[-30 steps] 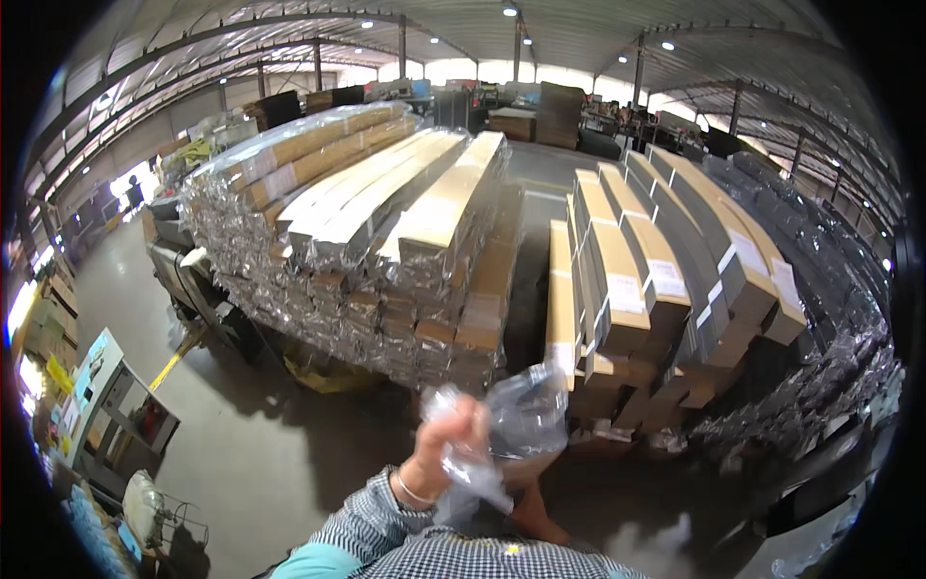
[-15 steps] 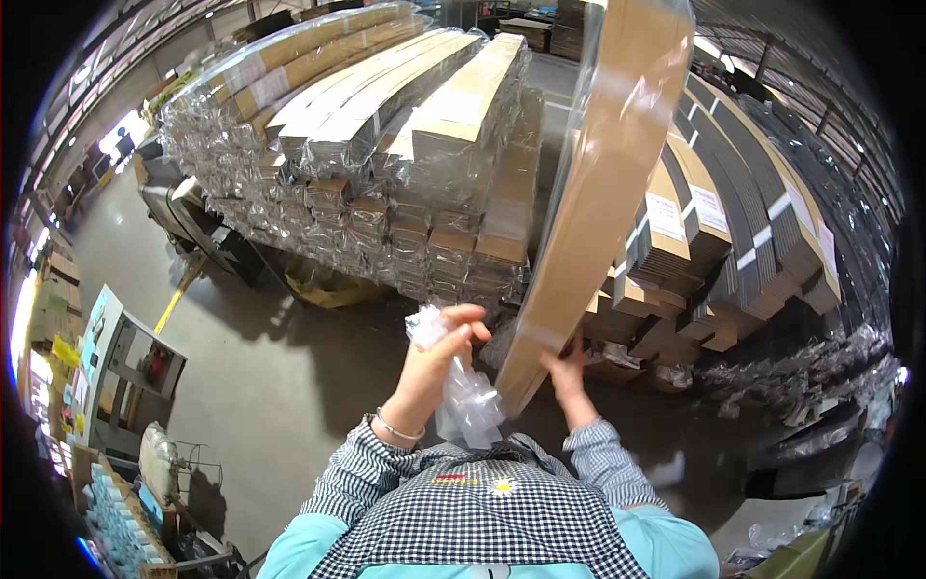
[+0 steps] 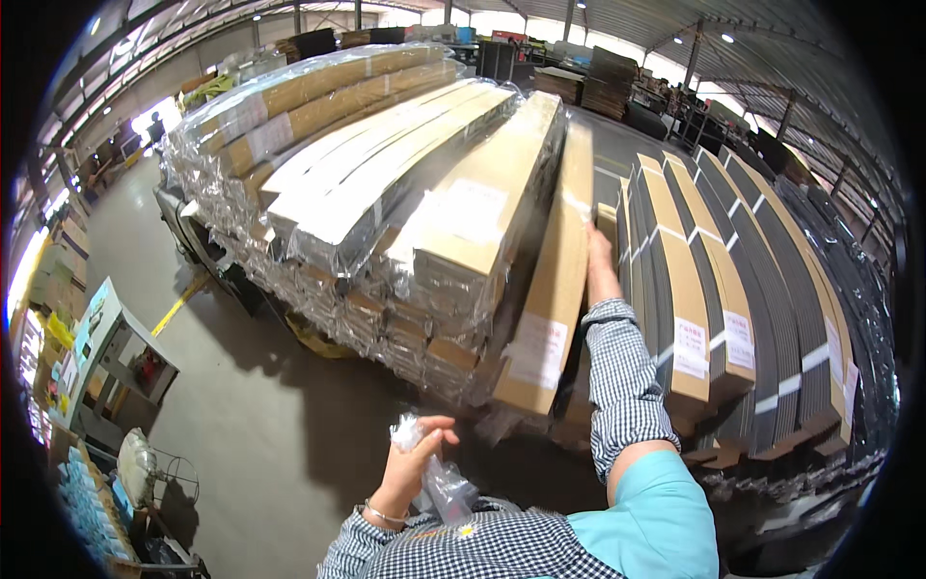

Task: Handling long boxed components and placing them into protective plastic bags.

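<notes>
My left hand [image 3: 405,473] is closed round a crumpled piece of clear plastic film [image 3: 449,494], whose loose end hangs below the fingers in front of my apron. My right arm is stretched forward, and my right hand [image 3: 601,261] grips the right edge of a long brown cardboard bundle [image 3: 550,304]. Its fingertips are partly hidden there. The bundle lies lengthwise against the right side of the plastic-wrapped stack [image 3: 386,318], its near end bearing a white label. A pale strap crosses it close to my right hand.
Strapped brown and grey cardboard bundles [image 3: 690,289] form another stack at the right. Black plastic-wrapped goods [image 3: 849,251] stand beyond them. A grey workbench [image 3: 111,352] and a wire-cage fan [image 3: 180,481] are at the left. A yellow line [image 3: 180,304] runs along the floor.
The long cardboard bundle, held steeply upright before, now lies along the wrapped stack. My right hand has gone forward along it. My left hand still holds the film, lower in the view.
</notes>
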{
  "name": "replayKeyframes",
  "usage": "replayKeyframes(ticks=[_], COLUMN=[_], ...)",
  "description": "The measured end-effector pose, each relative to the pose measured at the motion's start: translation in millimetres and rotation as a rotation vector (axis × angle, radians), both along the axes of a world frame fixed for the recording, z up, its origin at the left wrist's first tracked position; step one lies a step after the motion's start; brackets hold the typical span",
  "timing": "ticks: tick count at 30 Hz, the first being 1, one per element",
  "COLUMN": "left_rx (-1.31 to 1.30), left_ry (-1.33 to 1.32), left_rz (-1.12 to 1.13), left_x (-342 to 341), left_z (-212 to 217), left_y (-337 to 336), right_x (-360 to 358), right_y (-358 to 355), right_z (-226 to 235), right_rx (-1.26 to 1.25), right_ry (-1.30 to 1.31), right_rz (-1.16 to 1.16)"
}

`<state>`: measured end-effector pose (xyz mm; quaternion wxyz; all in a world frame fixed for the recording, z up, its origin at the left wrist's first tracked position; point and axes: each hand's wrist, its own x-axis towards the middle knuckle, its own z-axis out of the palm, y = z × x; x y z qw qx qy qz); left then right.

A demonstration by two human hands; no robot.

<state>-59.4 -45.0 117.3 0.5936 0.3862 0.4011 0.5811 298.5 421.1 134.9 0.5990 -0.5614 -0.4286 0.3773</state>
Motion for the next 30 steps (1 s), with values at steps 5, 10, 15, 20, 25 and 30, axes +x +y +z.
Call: replayKeyframes(ticks=[5,10,15,20,25,30], left_rx=[-0.084,-0.055,-0.021,0.039,0.117,0.208], left_ry=[-0.038,0.089,0.202,0.193,0.100,0.060], left_rz=[0.002,-0.022,0.085,0.075,0.186,0.281], left_x=[7.8,19.8,19.1,22.7,28.9,1.6], left_z=[-5.2,2.4,-10.5,-9.9,10.0,26.4], left_y=[16.2,39.1,51.6,48.0,20.4,-16.2], right_x=[-19.3,-14.1,-3.6,16.3,-24.6,-42.3], right_y=[6.7,-68.0,-231.1,-312.4,-305.5,-374.4], right_z=[-61.9,-87.0,-165.3,-181.3,-171.2,-114.2], right_rx=[0.175,0.209,0.130,0.020,-0.493,-0.486], right_ry=[0.020,-0.139,-0.953,-1.165,-1.310,-1.160], right_rz=[0.135,-0.137,-0.268,-0.300,-0.349,-0.272])
